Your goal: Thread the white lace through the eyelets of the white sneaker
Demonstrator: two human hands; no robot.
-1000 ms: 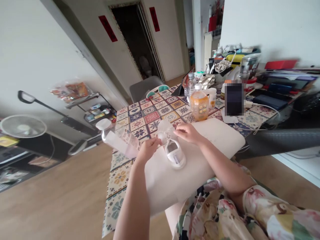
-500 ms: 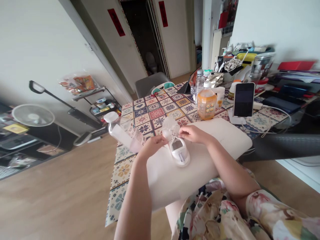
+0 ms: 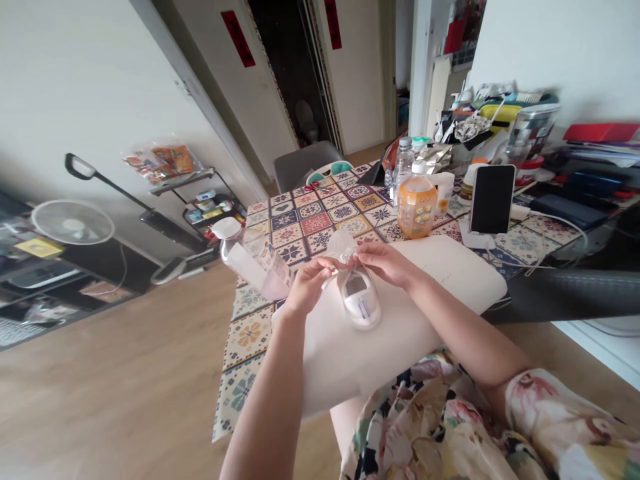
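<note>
A small clear plastic bag point(image 3: 342, 241) with a gathered, knotted-looking neck stands out above a small white rounded item point(image 3: 361, 301). That item has a grey window-like patch and a few dark marks; its exact kind is unclear. My left hand point(image 3: 311, 280) pinches the bag's gathered neck from the left, thumb against fingers. From the right, my right hand point(image 3: 384, 263) pinches the same neck with thumb and forefinger. Both hands are close together over a large smooth white board-like surface point(image 3: 425, 327), and the white item rests against it.
A clear bottle with a white cap point(image 3: 227, 229) leans at the left on the patterned tablecloth point(image 3: 245, 333). To the right stand an orange drink bottle point(image 3: 416, 210) and a phone point(image 3: 493, 200) on a stand with a white cable. Several jars and packets crowd the back right.
My left hand's fingers have moved up and right along the bag's neck, nearer my right hand. The view has shifted slightly.
</note>
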